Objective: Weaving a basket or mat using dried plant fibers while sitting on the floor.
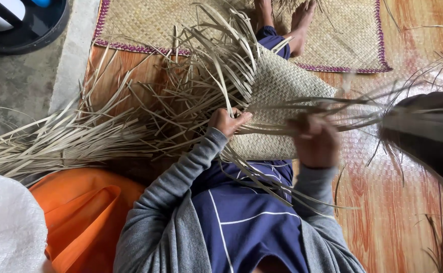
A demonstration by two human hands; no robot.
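Over the lap, seen from the head camera, the half-woven mat (277,96) lay slanted up and away toward the feet. Left hand (227,121) was clenched on loose leaf strips (216,65) at the mat's left edge; right hand (316,142), blurred, gripped strips (363,108) running rightward, nearer the mat's lower corner

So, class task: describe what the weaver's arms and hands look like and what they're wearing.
Both arms wear long grey knit sleeves, ribbed at the cuffs, apparently from an open cardigan. The left hand and right hand are bare: no gloves, and no rings or watch visible. The right hand is blurred.
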